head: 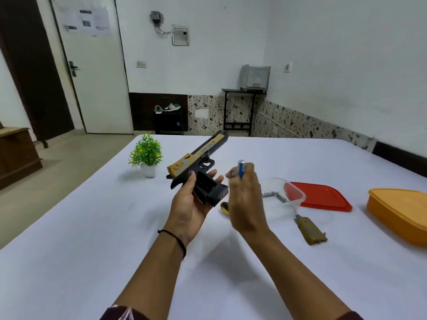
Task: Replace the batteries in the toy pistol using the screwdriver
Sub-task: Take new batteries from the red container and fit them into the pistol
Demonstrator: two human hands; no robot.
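Note:
My left hand holds the toy pistol above the table, barrel pointing away to the upper right. The pistol is black with a gold slide, and its black grip is open on the side facing me. My right hand hovers just right of the grip, fingers closed on a small blue battery held upright. A gold grip cover lies on the table to the right. A yellow and black tool, probably the screwdriver, lies below the pistol, mostly hidden by my right hand.
The table has a white cloth. A small potted green plant stands left of the pistol. A clear plastic container with small items, a red lid and an orange box sit on the right.

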